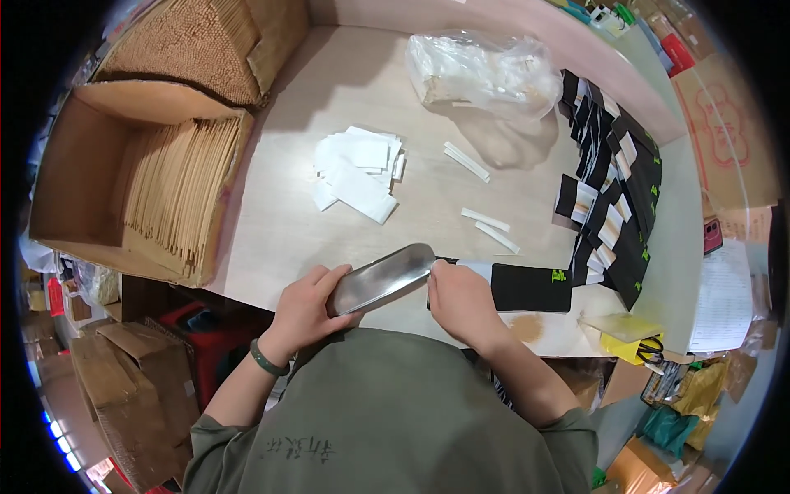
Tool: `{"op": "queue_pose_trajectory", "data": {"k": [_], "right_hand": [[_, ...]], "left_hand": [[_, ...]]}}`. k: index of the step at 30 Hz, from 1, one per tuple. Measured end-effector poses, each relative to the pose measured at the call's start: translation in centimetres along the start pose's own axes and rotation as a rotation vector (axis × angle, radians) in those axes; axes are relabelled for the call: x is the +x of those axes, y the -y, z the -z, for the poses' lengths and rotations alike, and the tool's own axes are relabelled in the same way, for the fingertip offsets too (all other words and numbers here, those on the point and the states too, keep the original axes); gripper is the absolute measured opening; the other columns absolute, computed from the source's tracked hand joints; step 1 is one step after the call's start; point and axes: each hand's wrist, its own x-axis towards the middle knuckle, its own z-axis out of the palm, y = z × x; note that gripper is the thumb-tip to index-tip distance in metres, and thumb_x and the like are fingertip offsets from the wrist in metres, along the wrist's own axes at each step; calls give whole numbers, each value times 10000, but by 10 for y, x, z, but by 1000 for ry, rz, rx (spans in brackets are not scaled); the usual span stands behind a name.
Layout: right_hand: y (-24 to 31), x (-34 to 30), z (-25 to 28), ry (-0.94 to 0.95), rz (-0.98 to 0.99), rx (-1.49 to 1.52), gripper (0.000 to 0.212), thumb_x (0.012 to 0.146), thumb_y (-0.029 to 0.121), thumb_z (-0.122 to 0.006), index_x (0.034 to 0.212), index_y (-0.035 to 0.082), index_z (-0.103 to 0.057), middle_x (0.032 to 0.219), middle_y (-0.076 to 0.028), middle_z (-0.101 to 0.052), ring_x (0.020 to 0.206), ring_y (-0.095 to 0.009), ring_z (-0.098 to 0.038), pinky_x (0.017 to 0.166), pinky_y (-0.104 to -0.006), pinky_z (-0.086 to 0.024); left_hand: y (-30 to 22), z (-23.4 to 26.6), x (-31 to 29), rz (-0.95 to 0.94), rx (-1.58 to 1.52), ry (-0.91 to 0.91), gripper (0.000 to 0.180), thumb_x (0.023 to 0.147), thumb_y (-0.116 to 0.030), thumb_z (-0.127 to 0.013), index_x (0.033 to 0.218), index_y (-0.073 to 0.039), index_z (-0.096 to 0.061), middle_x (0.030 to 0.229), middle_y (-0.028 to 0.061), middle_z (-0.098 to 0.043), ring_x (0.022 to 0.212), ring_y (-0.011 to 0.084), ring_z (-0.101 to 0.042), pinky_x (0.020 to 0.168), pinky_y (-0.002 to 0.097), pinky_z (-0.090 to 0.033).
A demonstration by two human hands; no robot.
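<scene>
My left hand (311, 306) is closed around the near end of a long, shiny metal trough with a rounded far end (383, 278), held tilted above the table's front edge. At the trough's far right end, my right hand (461, 301) has its fingers pressed together; what they pinch is hidden. Beside and partly behind that hand lies a flat black sleeve (531, 289) with green print and a pale section. Further up, small white paper packets (358, 170) lie in a loose pile. Between pile and sleeves are several narrow white strips (467, 161).
At the left stand a carton of thin wooden sticks (177, 189) and another packed with sticks (177, 49). A clear plastic bag (485, 70) sits at the back. Black sleeves (613, 189) overlap along the right wall. Scissors (651, 350) lie by a yellow container at the right front.
</scene>
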Motion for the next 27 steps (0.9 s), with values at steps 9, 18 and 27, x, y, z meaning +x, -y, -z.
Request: {"op": "queue_pose_trajectory", "data": {"k": [9, 18, 27], "right_hand": [[26, 12, -2, 23, 7, 235, 207, 832, 238, -639, 796, 34, -638, 701, -172, -641, 687, -363, -636, 651, -432, -506], [-102, 64, 46, -131, -22, -34, 81, 832, 116, -647, 878, 50, -634, 884, -194, -613, 894, -403, -581, 829, -463, -474], [23, 110, -32, -306, 241, 191, 103, 851, 123, -657, 855, 29, -612, 802, -154, -619, 791, -354, -604, 724, -429, -500]], "left_hand": [[3, 18, 37, -271, 128, 197, 701, 676, -311, -820, 1292, -91, -566, 980, 113, -605, 848, 307, -629, 740, 387, -515], [166, 157, 3, 315, 364, -853, 330, 857, -187, -702, 1143, -27, -659, 920, 175, -664, 842, 341, -659, 738, 403, -535], [168, 143, -11, 427, 368, -641, 128, 880, -92, -600, 859, 28, -639, 844, 250, -652, 834, 440, -623, 708, 454, -511]]}}
